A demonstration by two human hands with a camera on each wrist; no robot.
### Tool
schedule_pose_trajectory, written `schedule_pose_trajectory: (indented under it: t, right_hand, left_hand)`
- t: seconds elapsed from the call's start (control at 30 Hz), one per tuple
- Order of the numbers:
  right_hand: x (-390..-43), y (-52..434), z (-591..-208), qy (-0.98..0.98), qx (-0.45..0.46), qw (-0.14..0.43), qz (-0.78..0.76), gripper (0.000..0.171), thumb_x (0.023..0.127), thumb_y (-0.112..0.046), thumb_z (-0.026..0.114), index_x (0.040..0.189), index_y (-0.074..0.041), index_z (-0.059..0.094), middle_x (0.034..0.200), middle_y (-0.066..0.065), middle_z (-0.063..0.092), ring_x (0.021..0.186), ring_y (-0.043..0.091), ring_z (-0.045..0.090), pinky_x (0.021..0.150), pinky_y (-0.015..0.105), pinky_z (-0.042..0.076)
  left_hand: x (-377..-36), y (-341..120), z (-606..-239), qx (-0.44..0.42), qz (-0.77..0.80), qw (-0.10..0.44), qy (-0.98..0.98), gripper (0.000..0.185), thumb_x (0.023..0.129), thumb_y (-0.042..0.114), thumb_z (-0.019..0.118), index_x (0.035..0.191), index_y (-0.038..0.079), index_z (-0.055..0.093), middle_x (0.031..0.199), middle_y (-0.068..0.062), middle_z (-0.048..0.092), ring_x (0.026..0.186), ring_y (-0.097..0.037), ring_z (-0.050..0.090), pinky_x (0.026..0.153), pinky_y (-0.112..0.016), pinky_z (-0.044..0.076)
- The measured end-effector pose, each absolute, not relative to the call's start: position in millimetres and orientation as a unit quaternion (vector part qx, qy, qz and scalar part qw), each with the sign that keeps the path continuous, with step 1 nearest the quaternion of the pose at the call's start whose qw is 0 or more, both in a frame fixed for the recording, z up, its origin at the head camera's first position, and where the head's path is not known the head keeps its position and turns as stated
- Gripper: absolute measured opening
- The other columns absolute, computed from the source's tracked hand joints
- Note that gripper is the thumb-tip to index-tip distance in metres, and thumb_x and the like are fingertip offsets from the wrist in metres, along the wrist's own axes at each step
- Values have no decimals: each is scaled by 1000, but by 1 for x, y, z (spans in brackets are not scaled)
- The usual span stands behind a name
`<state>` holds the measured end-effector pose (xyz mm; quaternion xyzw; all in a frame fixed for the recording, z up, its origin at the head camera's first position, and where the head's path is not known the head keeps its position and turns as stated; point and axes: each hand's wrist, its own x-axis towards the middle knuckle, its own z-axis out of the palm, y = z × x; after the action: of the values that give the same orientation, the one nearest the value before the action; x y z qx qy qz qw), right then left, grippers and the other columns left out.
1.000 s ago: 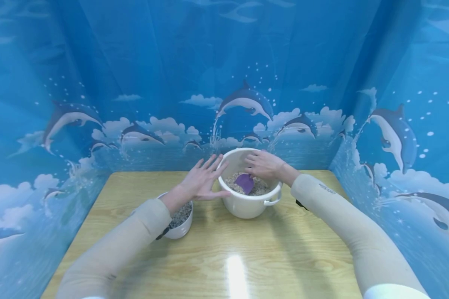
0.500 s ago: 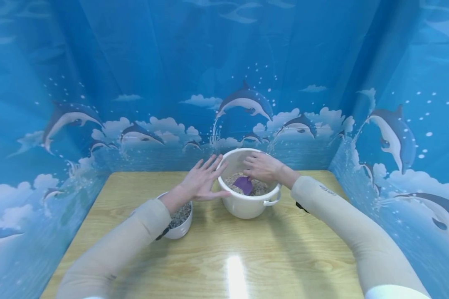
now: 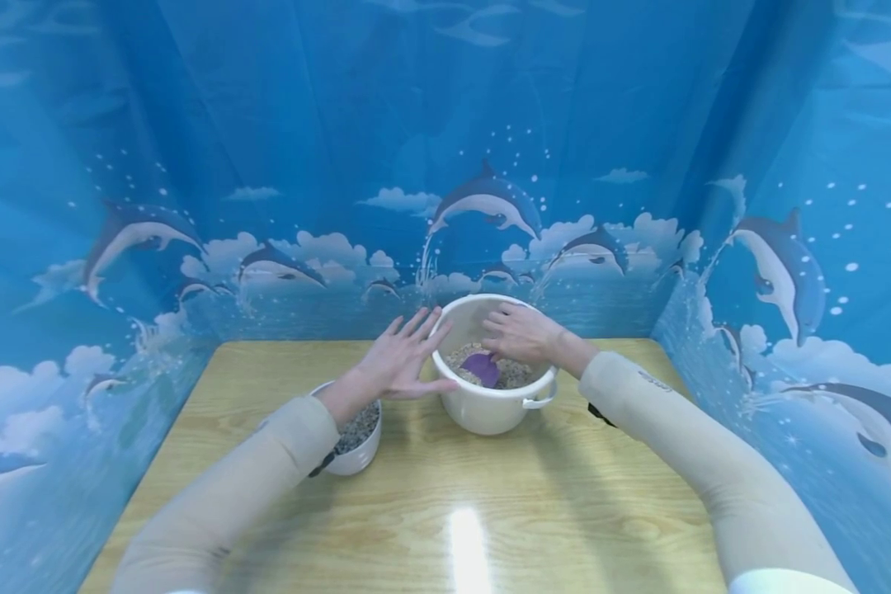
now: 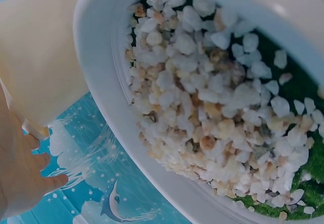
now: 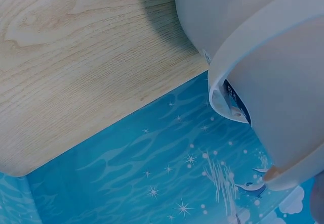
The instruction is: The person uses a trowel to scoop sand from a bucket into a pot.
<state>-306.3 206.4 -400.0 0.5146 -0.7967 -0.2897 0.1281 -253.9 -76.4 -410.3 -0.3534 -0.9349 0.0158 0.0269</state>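
Note:
A white bucket [image 3: 483,412] stands towards the back of the table, with tan, gravel-like material [image 3: 518,377] inside. My right hand [image 3: 521,333] reaches over its right rim and grips a purple scoop [image 3: 480,370], whose blade rests in that material; the handle is mostly hidden by the fingers. On the bucket's left side my left hand [image 3: 404,360] lies with fingers straight and spread, fingertips and thumb right at the rim. Below the left wrist is a white bowl [image 3: 361,456]. Whitish and tan stones [image 4: 202,97] over green, mossy stuff [image 4: 314,168] fill it in the left wrist view.
The wooden table [image 3: 564,511] extends in front of the bucket and to both sides. A side handle [image 3: 540,402] sticks out at the bucket's right front. Blue dolphin-print curtains [image 3: 341,124] enclose the back and sides.
The scoop blade has shifted slightly left and down within the bucket, the right hand moving a little with it. The left hand, bucket and bowl have stayed in place.

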Motion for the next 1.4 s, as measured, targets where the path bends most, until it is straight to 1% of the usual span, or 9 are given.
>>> schedule_pose_trajectory:
  t: [0.13, 0.33, 0.4, 0.47, 0.73, 1.0, 1.2, 1.27, 1.4]
  right_hand:
    - [-304, 206, -400, -799, 517, 127, -278, 35, 100, -55, 62, 115, -24, 71, 113, 1, 73, 106, 20, 65, 94, 36, 54]
    - [-301, 206, -400, -801, 520, 143, -260, 34, 100, -53, 63, 112, -22, 70, 111, 1, 73, 104, 20, 66, 91, 36, 54]
    - [-301, 206, -400, -802, 521, 145, -253, 34, 100, -53, 62, 111, -22, 70, 111, 1, 73, 104, 21, 67, 91, 36, 54]
    - [-300, 206, -400, -803, 521, 144, -251, 35, 101, -53, 61, 112, -21, 70, 111, 1, 73, 105, 21, 67, 91, 36, 54]
    - [-298, 208, -396, -816, 516, 125, -228, 34, 104, -50, 59, 112, -19, 71, 108, 2, 71, 104, 22, 65, 94, 38, 56]
    - [-297, 210, -394, -831, 502, 94, -220, 37, 108, -49, 53, 116, -18, 69, 110, 4, 70, 104, 23, 63, 97, 40, 54]
    - [-297, 212, -392, -839, 495, 81, -212, 34, 108, -49, 54, 114, -19, 68, 108, 3, 68, 104, 22, 62, 98, 40, 55]
    - [-296, 213, -390, -845, 488, 75, -207, 33, 108, -49, 54, 114, -19, 67, 109, 3, 67, 105, 23, 62, 99, 41, 56]
    - [-296, 216, -386, -851, 480, 80, -199, 31, 108, -49, 54, 112, -21, 67, 106, 2, 65, 103, 21, 62, 94, 40, 55]
  left_hand:
    - [-253, -77, -410, -355, 13, 27, -934, 125, 80, 101, -2, 171, 16, 8, 178, -13, -1, 166, -39, 13, 133, -63, 20]
    - [-253, -76, -409, -354, 18, 34, -935, 108, 94, 87, 33, 171, 14, 10, 178, -13, 0, 165, -40, 18, 132, -64, 23]
    - [-253, -76, -409, -352, 19, 34, -935, 106, 95, 83, 40, 171, 14, 10, 178, -14, 0, 165, -40, 19, 132, -64, 25]
    - [-253, -76, -410, -352, 20, 33, -935, 106, 95, 82, 41, 171, 14, 10, 178, -14, 0, 165, -40, 19, 132, -64, 25]
    - [-253, -76, -411, -351, 17, 30, -936, 109, 94, 86, 36, 171, 15, 9, 178, -13, 0, 166, -40, 17, 132, -64, 23]
    - [-254, -76, -410, -353, 25, 33, -935, 113, 91, 93, 23, 171, 15, 8, 178, -13, -1, 166, -40, 17, 132, -64, 24]
    - [-255, -76, -412, -353, 24, 34, -935, 113, 91, 94, 21, 171, 15, 9, 178, -13, -1, 166, -40, 17, 132, -64, 25]
    - [-255, -76, -412, -353, 22, 35, -935, 112, 92, 93, 24, 171, 15, 9, 178, -13, 0, 165, -40, 18, 132, -64, 25]
    - [-255, -76, -411, -353, 23, 36, -935, 120, 86, 98, 8, 171, 14, 10, 178, -13, 0, 165, -40, 18, 132, -64, 25]
